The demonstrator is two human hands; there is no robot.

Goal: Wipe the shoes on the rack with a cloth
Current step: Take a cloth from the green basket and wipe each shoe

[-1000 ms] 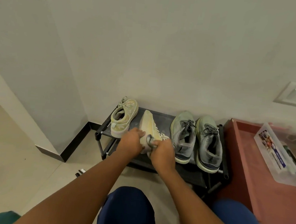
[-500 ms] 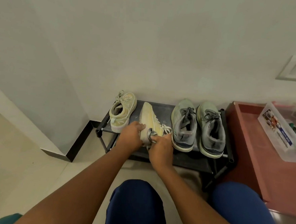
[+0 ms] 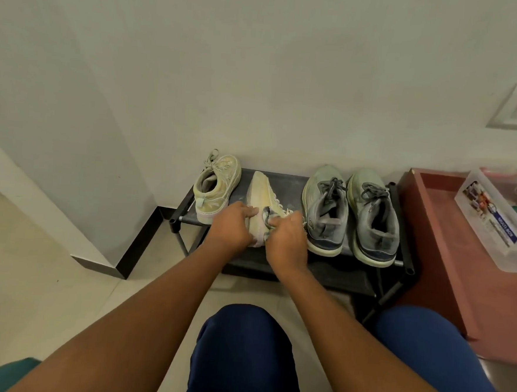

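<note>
- Bare shelf [image 3: 285, 185] lies open between the tipped cream shoe [image 3: 259, 192] and the grey pair [image 3: 351, 211].
- The wall [image 3: 274, 89] closes the rack's back.
- A red-brown cabinet [image 3: 449, 255] blocks its right end.

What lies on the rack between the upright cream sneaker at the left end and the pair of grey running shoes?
In the head view, a cream shoe tipped on its side, held by the left hand, while the right hand presses a cloth on it.
</note>
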